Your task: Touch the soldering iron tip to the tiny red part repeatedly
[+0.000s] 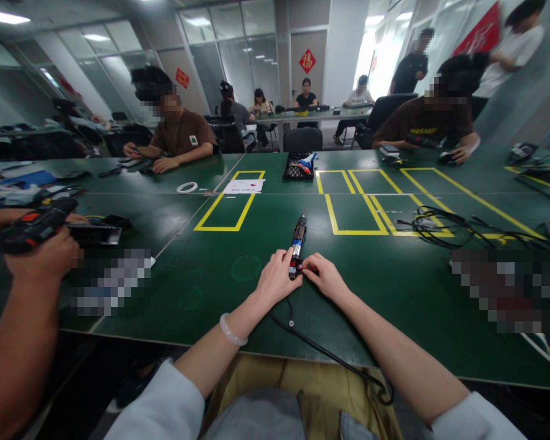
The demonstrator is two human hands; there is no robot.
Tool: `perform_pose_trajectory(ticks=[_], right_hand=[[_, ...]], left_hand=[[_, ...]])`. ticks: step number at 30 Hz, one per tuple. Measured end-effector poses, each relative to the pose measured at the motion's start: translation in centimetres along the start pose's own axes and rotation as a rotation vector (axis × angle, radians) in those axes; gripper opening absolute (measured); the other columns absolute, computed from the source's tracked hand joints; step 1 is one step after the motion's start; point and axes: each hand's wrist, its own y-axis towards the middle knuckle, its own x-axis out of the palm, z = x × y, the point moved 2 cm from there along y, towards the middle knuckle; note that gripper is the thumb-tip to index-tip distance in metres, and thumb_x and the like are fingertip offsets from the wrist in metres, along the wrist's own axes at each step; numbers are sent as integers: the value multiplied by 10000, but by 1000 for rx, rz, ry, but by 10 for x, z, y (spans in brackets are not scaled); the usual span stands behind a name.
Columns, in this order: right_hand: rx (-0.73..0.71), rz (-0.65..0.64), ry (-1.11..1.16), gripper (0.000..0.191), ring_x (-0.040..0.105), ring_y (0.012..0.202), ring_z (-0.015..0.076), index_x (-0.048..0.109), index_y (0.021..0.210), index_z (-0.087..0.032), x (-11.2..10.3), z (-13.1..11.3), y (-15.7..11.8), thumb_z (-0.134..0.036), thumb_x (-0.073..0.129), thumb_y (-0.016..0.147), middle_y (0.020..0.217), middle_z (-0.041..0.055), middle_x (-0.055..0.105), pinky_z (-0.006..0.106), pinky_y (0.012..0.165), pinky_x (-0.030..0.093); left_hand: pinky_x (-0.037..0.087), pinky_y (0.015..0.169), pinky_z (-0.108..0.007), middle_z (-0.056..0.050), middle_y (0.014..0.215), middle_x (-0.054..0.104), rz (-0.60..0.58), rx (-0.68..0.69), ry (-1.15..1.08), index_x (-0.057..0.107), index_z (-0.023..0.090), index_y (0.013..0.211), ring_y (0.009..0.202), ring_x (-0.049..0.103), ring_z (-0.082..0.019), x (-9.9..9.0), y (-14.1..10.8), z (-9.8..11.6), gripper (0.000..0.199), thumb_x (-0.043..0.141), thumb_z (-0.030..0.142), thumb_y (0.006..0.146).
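A slim electric screwdriver [298, 235], dark with a silver and blue band, lies on the green table and points away from me. My left hand [275, 278] is closed around its near end. My right hand [325, 275] is beside that end, fingertips pinched together against a small red part [299, 266]. Whether the right fingers hold a separate piece is too small to make out. From below my hands a black cable [323, 350] runs over the table edge towards my lap. A small metal ring [291, 323] shows on a thin lead near it.
Yellow tape outlines [360, 233] mark the table ahead. A black tray [297, 168] of small parts holds a blue-and-white tool. A tape roll [187, 187] and paper sheet [244, 186] lie left; tangled cables [440, 226] lie right. At far left, a co-worker's hand holds a cordless drill [32, 226].
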Motion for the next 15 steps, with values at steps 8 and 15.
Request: perform_pose_trajectory(ticks=[8, 15], right_hand=[[-1, 22, 45, 121, 562, 745, 148, 676, 902, -197, -3, -3, -2, -225, 560, 882, 866, 38, 578, 266, 699, 445], [-16, 21, 60, 155, 571, 745, 149, 684, 939, -198, -4, -5, -4, -251, 546, 893, 858, 37, 599, 271, 699, 450]], left_hand=[[465, 767, -333, -114, 1151, 473, -6, -27, 101, 318, 210, 1381, 1012, 509, -246, -3, 2, 10, 653, 516, 480, 820], [429, 780, -320, -119, 1129, 481, -1, -109, 197, 316, 194, 1396, 1021, 501, -249, -2, 8, 16, 653, 490, 496, 844]])
